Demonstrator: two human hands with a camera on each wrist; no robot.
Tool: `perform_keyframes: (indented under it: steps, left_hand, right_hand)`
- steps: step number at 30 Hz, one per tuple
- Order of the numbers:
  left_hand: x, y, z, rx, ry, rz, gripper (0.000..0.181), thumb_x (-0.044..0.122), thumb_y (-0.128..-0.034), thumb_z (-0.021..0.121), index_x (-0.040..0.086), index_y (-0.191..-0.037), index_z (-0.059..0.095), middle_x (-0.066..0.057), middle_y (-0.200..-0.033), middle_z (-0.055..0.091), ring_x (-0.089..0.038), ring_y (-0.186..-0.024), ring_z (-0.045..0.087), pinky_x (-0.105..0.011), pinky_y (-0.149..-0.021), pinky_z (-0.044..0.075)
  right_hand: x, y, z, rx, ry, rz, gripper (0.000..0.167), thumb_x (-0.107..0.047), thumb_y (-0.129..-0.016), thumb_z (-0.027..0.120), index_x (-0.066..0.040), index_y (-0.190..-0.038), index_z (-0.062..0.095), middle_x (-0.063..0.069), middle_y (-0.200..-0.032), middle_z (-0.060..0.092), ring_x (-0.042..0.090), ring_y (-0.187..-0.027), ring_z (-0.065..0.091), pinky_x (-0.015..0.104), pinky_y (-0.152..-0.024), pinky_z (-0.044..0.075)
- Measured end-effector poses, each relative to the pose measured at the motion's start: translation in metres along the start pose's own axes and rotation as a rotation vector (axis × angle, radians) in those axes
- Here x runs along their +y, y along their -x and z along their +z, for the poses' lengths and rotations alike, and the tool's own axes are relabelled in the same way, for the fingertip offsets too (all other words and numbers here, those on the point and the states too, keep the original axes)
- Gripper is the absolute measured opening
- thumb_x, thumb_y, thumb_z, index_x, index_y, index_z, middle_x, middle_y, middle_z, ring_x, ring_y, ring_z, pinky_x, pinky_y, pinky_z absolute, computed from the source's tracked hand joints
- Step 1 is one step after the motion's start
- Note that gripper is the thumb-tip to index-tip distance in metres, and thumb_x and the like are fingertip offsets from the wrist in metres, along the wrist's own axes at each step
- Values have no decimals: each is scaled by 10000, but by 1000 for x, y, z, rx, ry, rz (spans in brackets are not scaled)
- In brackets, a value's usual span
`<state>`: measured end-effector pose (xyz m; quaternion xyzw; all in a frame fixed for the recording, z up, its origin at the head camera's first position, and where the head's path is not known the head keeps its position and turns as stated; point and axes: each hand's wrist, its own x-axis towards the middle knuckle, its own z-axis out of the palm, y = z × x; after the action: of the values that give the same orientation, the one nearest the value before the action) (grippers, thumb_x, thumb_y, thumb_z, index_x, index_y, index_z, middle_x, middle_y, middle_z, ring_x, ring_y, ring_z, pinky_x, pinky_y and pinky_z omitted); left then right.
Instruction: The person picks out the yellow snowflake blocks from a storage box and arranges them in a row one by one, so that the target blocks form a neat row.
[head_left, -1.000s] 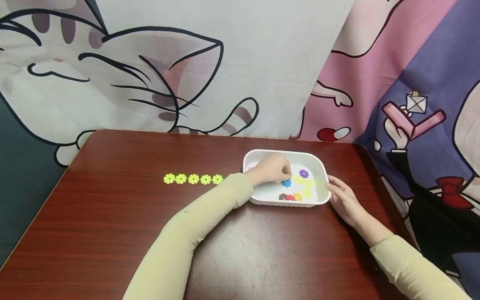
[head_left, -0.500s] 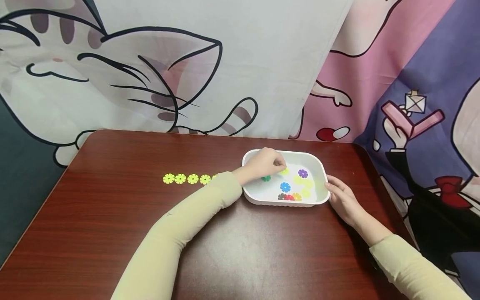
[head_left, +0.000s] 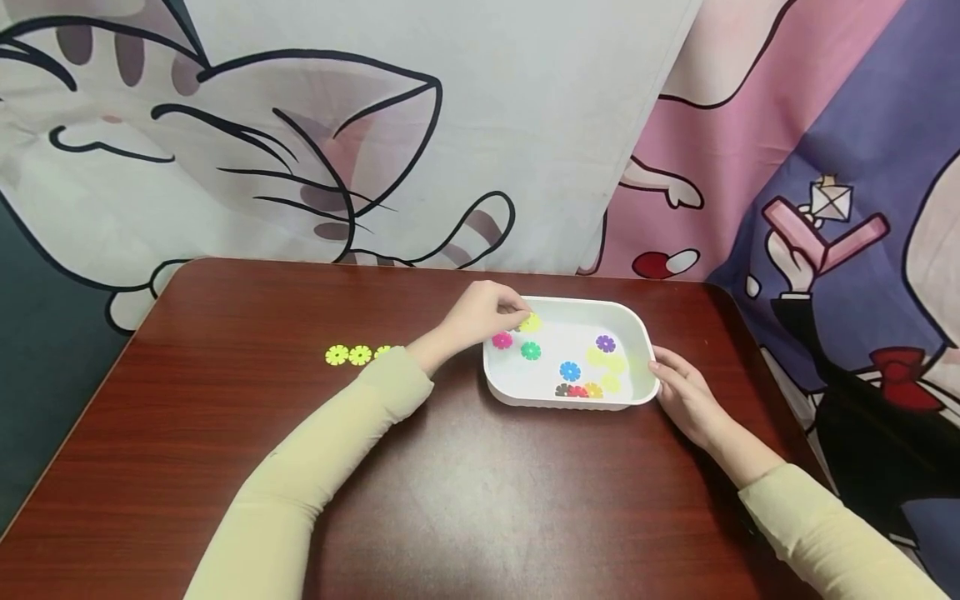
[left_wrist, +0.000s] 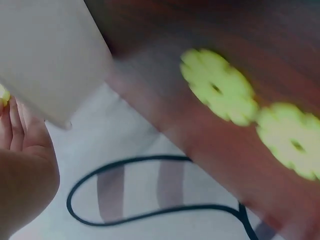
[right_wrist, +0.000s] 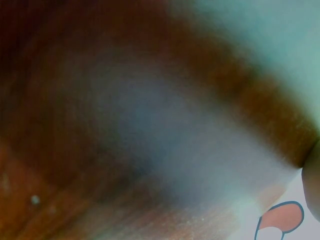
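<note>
My left hand (head_left: 483, 312) pinches a yellow flower-shaped disc (head_left: 531, 322) between thumb and fingers, at the left end of the white tray (head_left: 566, 403). In the left wrist view the left hand (left_wrist: 27, 155) shows at the left edge. My right hand (head_left: 688, 396) holds the tray's right end by its rim. Inside the tray lie a pink disc (head_left: 502, 340), a green disc (head_left: 531, 351), a blue disc (head_left: 570, 372), a purple disc (head_left: 605, 343) and several others. A row of yellow discs (head_left: 360, 355) lies on the table, partly hidden by the left sleeve.
The brown table (head_left: 225, 400) has its back edge against a cloth (head_left: 570, 167) printed with cartoon figures. Two yellow discs of the row (left_wrist: 218, 86) appear close up in the left wrist view. Most of the right wrist view is blurred.
My left hand has lifted a yellow disc from inside the tray and moved left with it to the tray's left end. The right hand has stayed on the rim.
</note>
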<state>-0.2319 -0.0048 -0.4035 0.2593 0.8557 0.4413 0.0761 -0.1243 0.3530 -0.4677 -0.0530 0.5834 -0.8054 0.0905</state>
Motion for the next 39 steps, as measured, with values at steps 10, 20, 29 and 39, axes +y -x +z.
perform_keyframes:
  steps: [10, 20, 29, 39]
  left_hand:
    - [-18, 26, -38, 98, -9, -30, 148, 135, -962, 767, 59, -1067, 837, -98, -998, 827, -190, -835, 743, -244, -764, 572]
    - [-51, 68, -68, 129, 69, -142, 163, 122, -976, 748, 35, -1091, 825, -156, -1055, 819, -313, -883, 805, -220, -779, 599]
    - [-77, 103, -103, 180, 58, -228, 218, 134, -999, 737, -28, -1133, 794, -229, -1056, 804, -191, -827, 811, -138, -745, 581]
    - [-101, 134, -127, 233, 152, -296, 289, 122, -1013, 716, -115, -1176, 742, -166, -981, 822, -44, -747, 782, -219, -742, 640]
  right_hand:
    - [-3, -1, -1, 9, -5, 3, 340, 25, -1103, 392, -94, -1287, 652, -11, -1232, 728, 65, -1118, 684, 176, -975, 537]
    - [0, 0, 1, 8, -7, 7, 356, 32, -1102, 380, -107, -1276, 659, -20, -1221, 732, 59, -1108, 687, 174, -967, 540]
    - [0, 1, 2, 15, -16, 2, 374, 42, -1101, 376, -119, -1265, 671, -32, -1213, 736, 50, -1094, 693, 170, -953, 547]
    - [0, -1, 1, 27, -16, 4, 359, 36, -1101, 387, -117, -1260, 671, -27, -1207, 741, 52, -1103, 693, 172, -963, 547]
